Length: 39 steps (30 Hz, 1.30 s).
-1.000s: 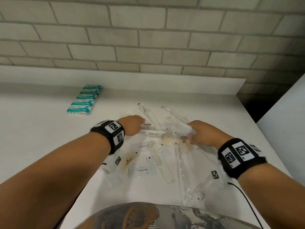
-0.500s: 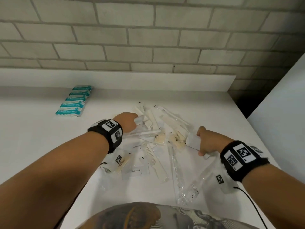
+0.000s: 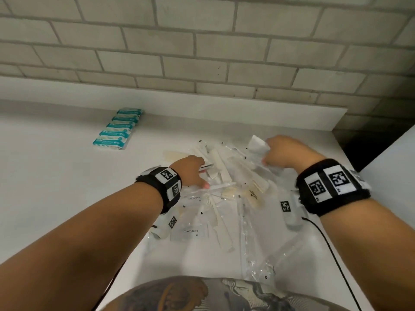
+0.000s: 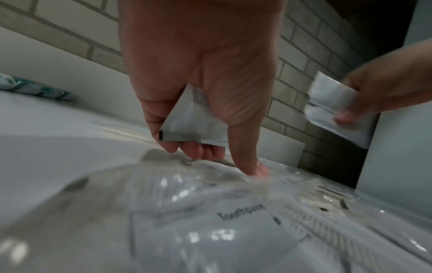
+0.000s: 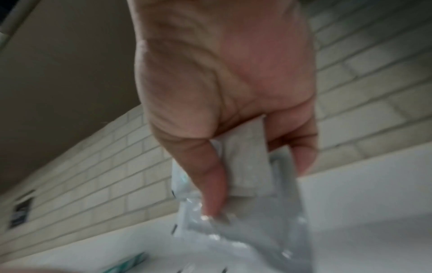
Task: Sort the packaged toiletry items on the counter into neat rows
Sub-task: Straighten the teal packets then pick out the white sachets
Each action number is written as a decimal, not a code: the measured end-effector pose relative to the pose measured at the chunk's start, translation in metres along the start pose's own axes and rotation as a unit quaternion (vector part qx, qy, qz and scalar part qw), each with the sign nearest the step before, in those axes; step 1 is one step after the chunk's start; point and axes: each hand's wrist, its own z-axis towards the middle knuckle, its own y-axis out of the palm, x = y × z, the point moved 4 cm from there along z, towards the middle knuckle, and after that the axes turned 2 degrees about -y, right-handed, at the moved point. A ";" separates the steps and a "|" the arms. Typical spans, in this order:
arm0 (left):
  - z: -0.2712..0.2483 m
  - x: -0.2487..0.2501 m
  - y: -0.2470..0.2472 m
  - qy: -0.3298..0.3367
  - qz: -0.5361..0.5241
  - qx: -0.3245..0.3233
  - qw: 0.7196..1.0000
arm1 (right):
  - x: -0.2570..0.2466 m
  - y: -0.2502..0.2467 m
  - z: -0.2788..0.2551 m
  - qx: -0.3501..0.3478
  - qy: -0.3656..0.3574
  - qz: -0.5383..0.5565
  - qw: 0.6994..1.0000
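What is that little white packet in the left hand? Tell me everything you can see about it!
The white packet is a small flat sachet, matte like paper or foil, with a sealed edge and a little black mark at one lower corner. The left hand holds it off the counter, tucked between curled fingers and palm, while one finger of that hand points down into the clear wrappers of the pile. No words show on it.

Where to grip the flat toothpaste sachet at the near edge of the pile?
Pinch the toothpaste sachet by its near long edge, coming from the person's side. It lies flat, label up; comb packets overlap its far side, so that edge looks freest.
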 end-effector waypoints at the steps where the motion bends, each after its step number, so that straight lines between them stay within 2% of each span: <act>1: 0.000 0.001 0.001 -0.004 0.000 -0.007 1.000 | -0.022 0.004 0.002 0.004 -0.046 0.029 0.998; 3: 0.001 0.001 0.005 -0.008 -0.013 -0.013 1.000 | -0.064 0.021 0.002 -0.033 -0.137 0.089 0.986; 5: 0.001 -0.001 0.009 -0.018 -0.028 -0.020 0.999 | -0.085 0.043 0.007 -0.110 -0.183 0.146 0.966; 7: -0.001 -0.004 0.010 -0.031 -0.033 -0.028 0.999 | -0.080 0.056 0.011 -0.169 -0.172 0.190 0.952; 10: -0.006 -0.011 0.009 -0.051 -0.037 -0.046 0.997 | -0.046 0.052 0.013 -0.194 -0.153 0.142 0.959; 13: -0.007 -0.017 0.009 -0.046 -0.020 -0.068 0.996 | -0.007 0.036 0.012 -0.176 -0.128 0.158 0.963; 18: -0.006 -0.016 0.007 -0.030 -0.026 -0.100 0.994 | 0.011 0.021 0.022 -0.045 -0.071 0.150 0.985; 21: -0.002 -0.011 0.009 -0.027 0.007 -0.101 0.994 | -0.017 0.041 0.017 -0.085 -0.117 0.220 0.965; 23: -0.001 -0.007 0.010 -0.026 0.021 -0.097 0.995 | -0.036 0.054 0.012 -0.137 -0.153 0.211 0.956; 25: -0.002 -0.006 0.009 -0.025 0.026 -0.098 0.995 | -0.044 0.056 0.013 -0.158 -0.150 0.169 0.961; 28: -0.005 -0.014 0.003 -0.023 0.000 -0.069 0.997 | -0.034 0.047 0.018 -0.145 -0.122 0.129 0.973; 32: -0.002 -0.043 -0.028 -0.067 -0.084 0.080 0.991 | -0.017 0.039 0.017 -0.138 -0.117 0.106 0.978; 33: -0.002 -0.051 -0.032 -0.085 -0.084 0.095 0.988 | -0.015 0.039 0.017 -0.128 -0.113 0.110 0.979; 36: -0.004 -0.056 -0.028 -0.110 -0.066 0.066 0.990 | -0.008 0.039 0.015 -0.112 -0.088 0.096 0.985; 39: -0.009 -0.036 -0.022 -0.079 -0.107 0.065 0.989 | -0.007 0.038 0.014 -0.094 -0.072 0.086 0.989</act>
